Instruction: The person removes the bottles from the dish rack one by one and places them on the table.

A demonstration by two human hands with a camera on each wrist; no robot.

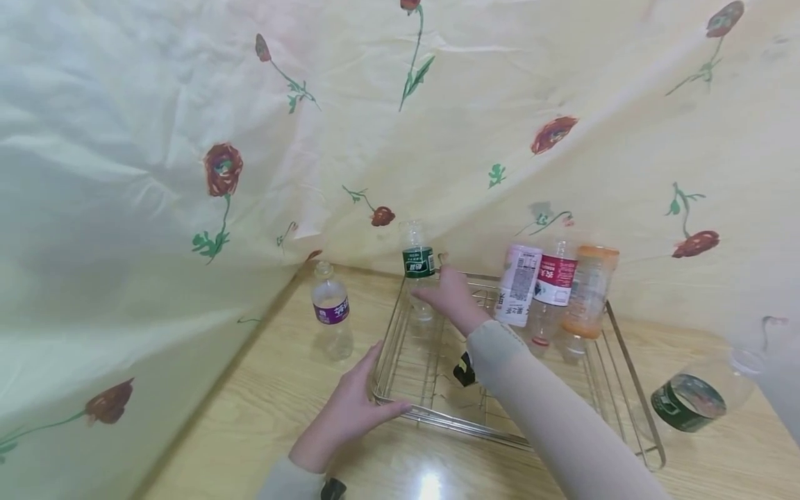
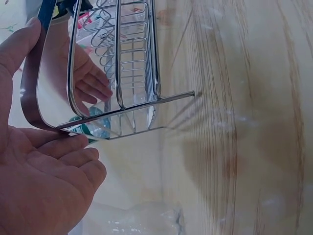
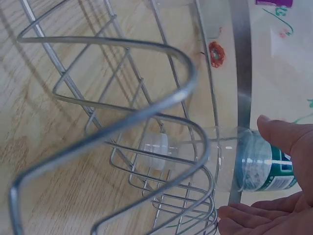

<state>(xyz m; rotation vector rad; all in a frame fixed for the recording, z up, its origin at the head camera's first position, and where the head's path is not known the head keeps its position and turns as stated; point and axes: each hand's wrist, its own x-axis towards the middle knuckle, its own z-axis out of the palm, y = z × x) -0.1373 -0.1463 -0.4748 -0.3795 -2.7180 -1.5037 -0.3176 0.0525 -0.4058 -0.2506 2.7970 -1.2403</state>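
Observation:
A clear plastic bottle with a green label (image 1: 417, 264) stands cap down in a wire rack (image 1: 450, 420). My right hand (image 1: 451, 297) is around its side. In the right wrist view the thumb is close to the label (image 3: 279, 169), while the spread fingers (image 3: 244, 215) lie just below, with a gap between them and the bottle. The white cap (image 3: 157, 151) sits down among the wires. Spread across the rack's near left corner, my left hand (image 1: 350, 403) touches the metal rim (image 2: 33, 93) with its thumb and fingertips.
Bottles with pink (image 1: 519, 285), red-and-white (image 1: 555, 279) and orange (image 1: 587, 292) coverings lean at the rack's right side. A purple-labelled bottle (image 1: 331, 311) stands left of the rack. Another green-labelled bottle (image 1: 687, 403) is to its right. Flowered cloth (image 1: 450, 153) hangs behind the wooden tabletop (image 1: 250, 417).

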